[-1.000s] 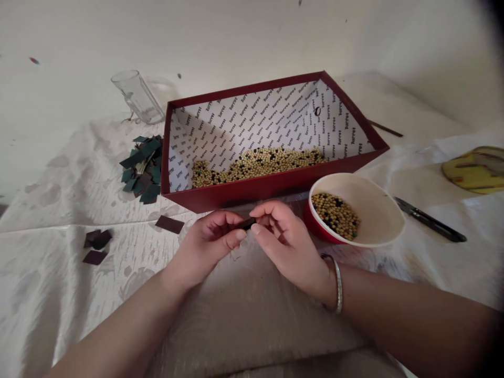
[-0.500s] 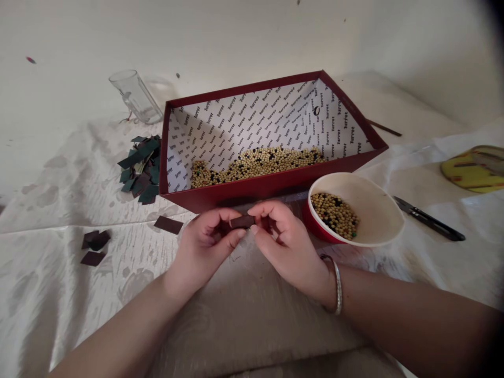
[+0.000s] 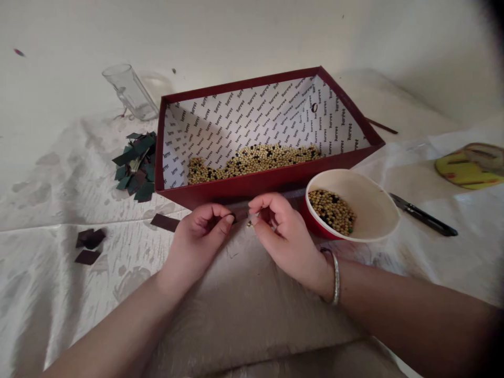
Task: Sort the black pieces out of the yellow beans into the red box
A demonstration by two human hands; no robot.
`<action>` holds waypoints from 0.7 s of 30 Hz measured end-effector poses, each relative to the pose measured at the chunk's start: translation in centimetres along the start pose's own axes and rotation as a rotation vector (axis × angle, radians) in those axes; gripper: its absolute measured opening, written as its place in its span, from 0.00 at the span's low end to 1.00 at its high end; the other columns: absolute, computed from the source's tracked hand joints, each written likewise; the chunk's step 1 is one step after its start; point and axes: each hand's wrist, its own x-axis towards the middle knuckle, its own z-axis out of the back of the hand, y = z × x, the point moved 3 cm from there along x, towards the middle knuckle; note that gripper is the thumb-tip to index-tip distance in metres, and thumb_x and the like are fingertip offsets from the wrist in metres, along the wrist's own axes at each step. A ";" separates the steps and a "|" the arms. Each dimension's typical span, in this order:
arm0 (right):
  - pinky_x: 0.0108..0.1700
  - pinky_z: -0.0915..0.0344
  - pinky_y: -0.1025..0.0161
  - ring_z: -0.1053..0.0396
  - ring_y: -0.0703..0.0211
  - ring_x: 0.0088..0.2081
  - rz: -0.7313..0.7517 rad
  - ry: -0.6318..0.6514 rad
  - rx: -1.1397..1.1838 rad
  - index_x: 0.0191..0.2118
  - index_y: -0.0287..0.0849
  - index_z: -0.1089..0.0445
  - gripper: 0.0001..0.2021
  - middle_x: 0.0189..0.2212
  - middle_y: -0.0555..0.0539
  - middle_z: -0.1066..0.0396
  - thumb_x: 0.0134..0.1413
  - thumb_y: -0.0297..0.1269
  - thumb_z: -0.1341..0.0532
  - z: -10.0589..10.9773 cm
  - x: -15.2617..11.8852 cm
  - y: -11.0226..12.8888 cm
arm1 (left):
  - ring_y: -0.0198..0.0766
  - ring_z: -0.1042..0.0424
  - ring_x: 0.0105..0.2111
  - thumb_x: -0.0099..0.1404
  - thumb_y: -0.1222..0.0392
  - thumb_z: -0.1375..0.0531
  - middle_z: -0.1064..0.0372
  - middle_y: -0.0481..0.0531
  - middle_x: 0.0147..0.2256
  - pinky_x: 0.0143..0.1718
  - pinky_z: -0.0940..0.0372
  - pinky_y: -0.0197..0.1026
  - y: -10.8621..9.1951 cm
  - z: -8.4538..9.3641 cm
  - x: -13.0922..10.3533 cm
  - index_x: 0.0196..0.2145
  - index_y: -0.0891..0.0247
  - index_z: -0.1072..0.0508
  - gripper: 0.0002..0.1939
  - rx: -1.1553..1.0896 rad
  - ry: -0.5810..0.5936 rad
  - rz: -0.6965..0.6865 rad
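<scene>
My left hand [image 3: 202, 231] is closed in a pinch in front of the box. A small dark brown piece [image 3: 233, 216] barely shows at its fingertips; the rest is hidden. A short gap away, my right hand [image 3: 281, 233], with a bangle at the wrist, also pinches something small and pale that I cannot make out. A few tiny beads [image 3: 249, 224] show just under its fingertips. Behind both hands stands a dark red box [image 3: 236, 186] with a printed white lining and yellow and black beads [image 3: 260, 160] inside. A flat brown strip [image 3: 164, 222] lies left of my left hand.
Right of my right hand stands a red and white tub [image 3: 374, 210] with more beads. Beyond it are a black cutter knife [image 3: 425, 215] and a yellow container [image 3: 468, 165]. At left are a pile of dark green pieces [image 3: 136, 163], dark brown pieces [image 3: 88, 257] and a glass mug [image 3: 129, 92].
My hands have drawn slightly apart. The brown piece between them now shows only at my left fingertips, and small beads appear by my right fingertips. The whole view has shifted a little.
</scene>
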 end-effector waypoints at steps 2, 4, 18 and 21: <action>0.33 0.36 0.66 0.34 0.65 0.30 0.020 0.026 -0.107 0.40 0.43 0.34 0.08 0.35 0.50 0.30 0.54 0.25 0.43 0.4 0.3 -0.2 | 0.32 0.36 0.28 0.63 0.56 0.38 0.30 0.47 0.28 0.30 0.41 0.36 0.4 0.1 0.1 0.30 0.62 0.27 0.07 -0.014 -0.029 0.055; 0.40 0.35 0.63 0.32 0.62 0.36 0.063 0.108 -0.270 0.41 0.42 0.33 0.09 0.38 0.48 0.30 0.56 0.24 0.44 0.7 0.7 -0.4 | 0.32 0.37 0.27 0.63 0.55 0.37 0.31 0.47 0.27 0.30 0.41 0.36 0.8 0.1 0.2 0.31 0.62 0.27 0.08 -0.039 -0.041 0.088; 0.39 0.41 0.62 0.33 0.60 0.37 0.063 0.462 -0.706 0.31 0.40 0.31 0.08 0.34 0.48 0.33 0.59 0.23 0.43 0.7 1.3 -1.0 | 0.33 0.36 0.27 0.63 0.54 0.38 0.30 0.46 0.28 0.32 0.41 0.37 1.1 0.1 0.0 0.32 0.60 0.26 0.07 0.067 -0.028 0.042; 0.39 0.41 0.61 0.34 0.59 0.37 0.069 0.443 -0.728 0.30 0.39 0.33 0.07 0.33 0.47 0.34 0.58 0.23 0.41 0.7 1.2 -1.0 | 0.34 0.34 0.29 0.63 0.54 0.38 0.28 0.47 0.29 0.33 0.40 0.38 1.2 0.1 0.0 0.32 0.60 0.25 0.08 0.092 -0.029 0.032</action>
